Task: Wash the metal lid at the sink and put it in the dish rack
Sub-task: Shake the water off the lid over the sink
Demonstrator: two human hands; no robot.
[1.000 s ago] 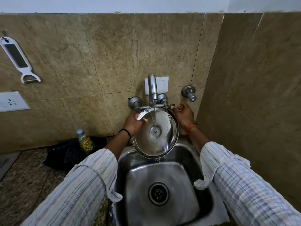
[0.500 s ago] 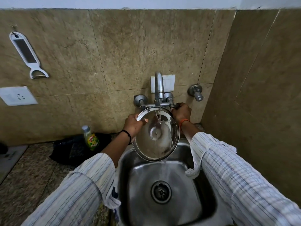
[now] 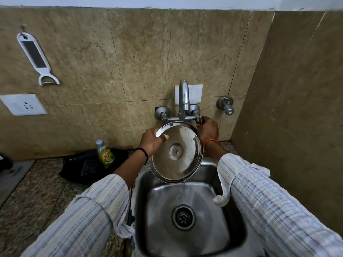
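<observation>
A round metal lid [image 3: 177,152] is held tilted on edge over the steel sink [image 3: 187,210], its inner side facing me. My left hand [image 3: 151,140] grips the lid's upper left rim. My right hand [image 3: 207,129] is behind the lid's right edge, closed on the tap handle [image 3: 200,120] of the wall faucet [image 3: 183,98]. No stream falls from the spout; a thin trickle runs off the lid's lower edge into the basin. No dish rack is in view.
A dish soap bottle [image 3: 105,153] stands on a black mat [image 3: 89,167] on the granite counter left of the sink. A peeler [image 3: 37,58] and a socket [image 3: 24,104] are on the left wall. A second tap [image 3: 226,106] sticks out right of the faucet. A tiled wall closes the right side.
The stream from the spout onto the lid has stopped; only runoff drips from the lid. My right hand has moved up onto the tap handle. The lid stays in my left hand.
</observation>
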